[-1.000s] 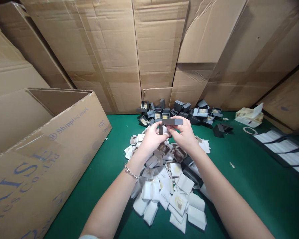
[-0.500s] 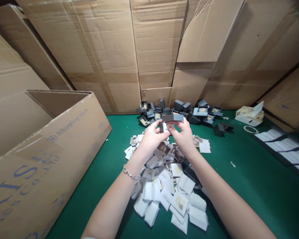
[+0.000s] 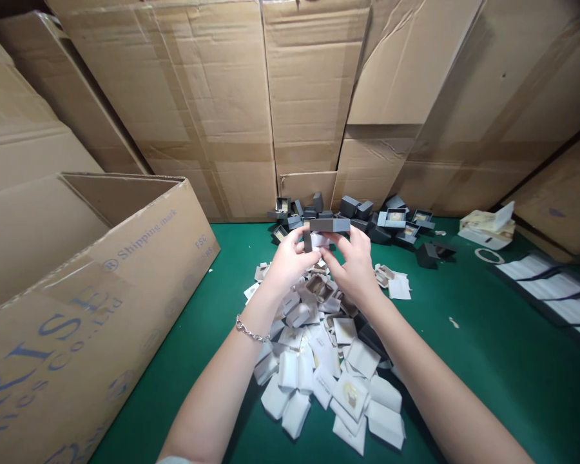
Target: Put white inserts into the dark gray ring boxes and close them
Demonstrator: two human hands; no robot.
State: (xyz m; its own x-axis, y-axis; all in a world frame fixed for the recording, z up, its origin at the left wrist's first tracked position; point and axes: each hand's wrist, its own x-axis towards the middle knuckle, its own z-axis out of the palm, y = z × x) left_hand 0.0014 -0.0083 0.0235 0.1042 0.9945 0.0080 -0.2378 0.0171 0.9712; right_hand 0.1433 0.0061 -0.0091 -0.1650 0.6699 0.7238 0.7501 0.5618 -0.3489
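Observation:
Both hands hold a small dark grey box (image 3: 329, 225) above a heap of white paper pieces (image 3: 321, 348). My left hand (image 3: 292, 261) is closed on its left side, thumb below and fingers behind. My right hand (image 3: 356, 261) grips the right end with its fingers at the back, its thumb pointing down and left toward the left fingertips. Something white (image 3: 319, 241) shows inside the box, partly covered by my fingers. Behind the hands, several similar dark boxes (image 3: 350, 206) are piled, some with pale inserts showing.
A large open shipping carton (image 3: 174, 258) stands at the left. Cardboard sheets (image 3: 304, 96) form a wall behind the green table (image 3: 444, 386). At the right are a tissue pack (image 3: 487, 227), a white ring (image 3: 489, 256) and a dark-edged tray of white strips (image 3: 551, 283).
My right thumb has moved down and left, off the white part inside the box. The box has shifted slightly left in view, and the whole view has moved a little.

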